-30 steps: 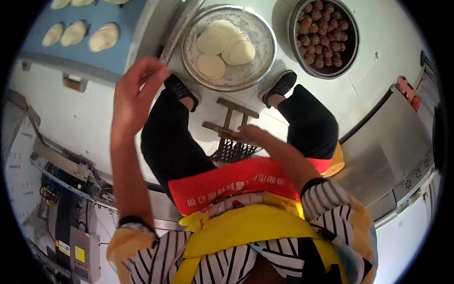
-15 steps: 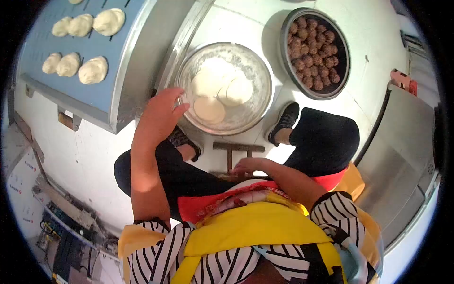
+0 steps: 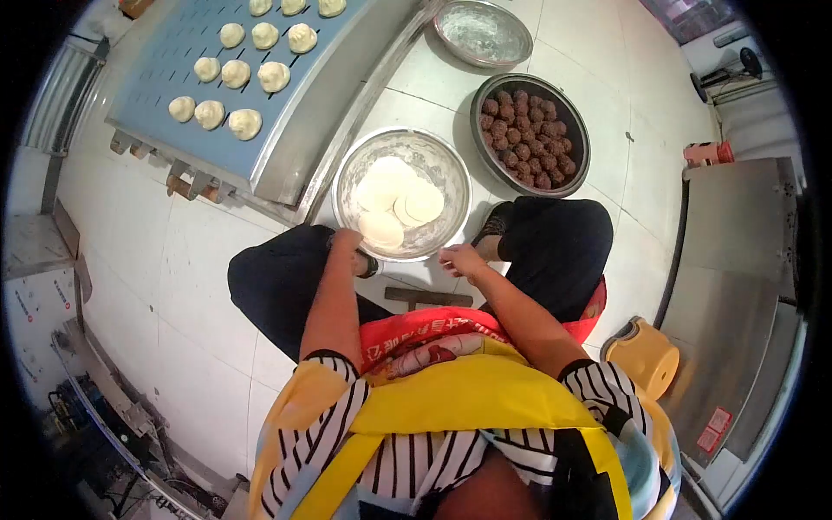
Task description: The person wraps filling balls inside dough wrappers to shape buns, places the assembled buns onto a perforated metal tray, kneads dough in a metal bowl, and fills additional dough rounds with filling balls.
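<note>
A round metal bowl [image 3: 341,169] stands on the floor between my feet. Floury, flat pale dough rounds [image 3: 381,229] overlap inside it. My left hand [image 3: 346,240] is closed at the bowl's near left rim, its fingers partly hidden. By the near right rim is my right hand [image 3: 463,260], fingers slightly curled and apart, with nothing visible in them. Dark brown balls [image 3: 529,139] fill a round dark pan [image 3: 578,132] to the right of the bowl.
A blue slotted conveyor [image 3: 156,91] at the upper left carries rows of dough pieces [image 3: 245,124]. Another floury metal pan [image 3: 483,33] lies beyond the bowl. A brown bar [image 3: 428,299] is below the bowl. At right are a yellow stool [image 3: 643,357] and a steel cabinet [image 3: 724,286].
My right hand has moved from near my lap forward to the bowl's near rim. My left hand stays at the rim, now lower along it. The view has widened, showing more conveyor and floor.
</note>
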A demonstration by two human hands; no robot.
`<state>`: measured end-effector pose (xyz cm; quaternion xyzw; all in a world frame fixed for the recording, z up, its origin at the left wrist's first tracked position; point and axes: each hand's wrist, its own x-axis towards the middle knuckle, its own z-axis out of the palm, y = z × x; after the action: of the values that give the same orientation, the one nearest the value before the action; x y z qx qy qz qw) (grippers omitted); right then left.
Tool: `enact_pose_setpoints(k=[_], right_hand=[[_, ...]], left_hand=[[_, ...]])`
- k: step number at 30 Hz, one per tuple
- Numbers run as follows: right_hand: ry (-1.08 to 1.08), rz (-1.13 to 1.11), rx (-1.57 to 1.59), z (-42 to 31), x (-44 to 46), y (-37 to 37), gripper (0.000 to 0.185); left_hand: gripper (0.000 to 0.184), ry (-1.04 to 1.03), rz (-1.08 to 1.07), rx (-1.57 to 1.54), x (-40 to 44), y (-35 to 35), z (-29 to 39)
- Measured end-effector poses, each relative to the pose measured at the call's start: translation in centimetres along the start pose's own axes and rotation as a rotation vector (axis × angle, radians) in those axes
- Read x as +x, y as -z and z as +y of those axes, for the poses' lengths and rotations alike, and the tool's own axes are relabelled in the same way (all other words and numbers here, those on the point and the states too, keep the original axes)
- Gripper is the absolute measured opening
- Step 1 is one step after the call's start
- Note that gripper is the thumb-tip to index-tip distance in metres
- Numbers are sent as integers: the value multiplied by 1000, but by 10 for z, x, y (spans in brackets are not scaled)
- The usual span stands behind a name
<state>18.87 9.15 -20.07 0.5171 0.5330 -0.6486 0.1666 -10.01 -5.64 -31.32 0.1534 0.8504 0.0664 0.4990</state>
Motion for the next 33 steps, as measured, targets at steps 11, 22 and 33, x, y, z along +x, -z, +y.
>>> enact_pose_setpoints(k=[11, 22, 33], right_hand=[[-29, 47, 294, -12, 59, 37, 24], [545, 94, -823, -114, 190, -11, 34], [888, 12, -1522, -150, 254, -80, 34]], left_hand=[[51, 393, 156, -1073, 3, -23, 29], [60, -44, 158, -980, 50, -14, 28], [54, -8, 289, -953, 9, -8, 13]])
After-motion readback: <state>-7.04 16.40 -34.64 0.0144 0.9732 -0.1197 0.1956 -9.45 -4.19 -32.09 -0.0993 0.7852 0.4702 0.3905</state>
